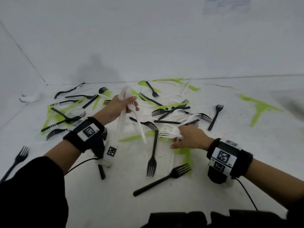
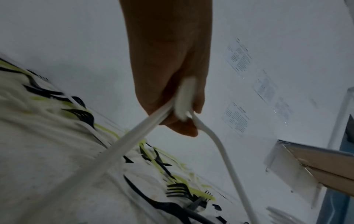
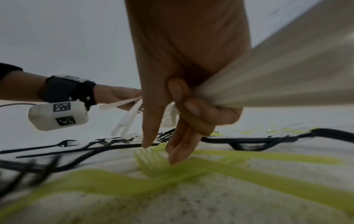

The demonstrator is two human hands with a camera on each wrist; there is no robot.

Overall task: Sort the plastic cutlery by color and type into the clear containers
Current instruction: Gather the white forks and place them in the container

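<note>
Black, green and white plastic forks and knives lie scattered over the white table (image 1: pixel 246 162). My left hand (image 1: pixel 126 102) is raised above the pile and grips a bundle of white cutlery (image 1: pixel 122 119), the handles hanging down; the left wrist view shows the same hand (image 2: pixel 172 106) and bundle (image 2: pixel 134 145). My right hand (image 1: pixel 182 137) is low over the table and holds several white forks (image 1: pixel 167 131), tines pointing left. In the right wrist view this hand (image 3: pixel 182 121) clamps the white handles (image 3: pixel 268 84), two fingers stretched down to a green fork (image 3: pixel 151 160).
Black forks (image 1: pixel 162 178) lie near the table's front and a green knife (image 1: pixel 261 109) at the far right. A white wall stands behind the table. A clear box (image 2: pixel 287 166) shows at the right of the left wrist view. Cables run from both wrist cameras.
</note>
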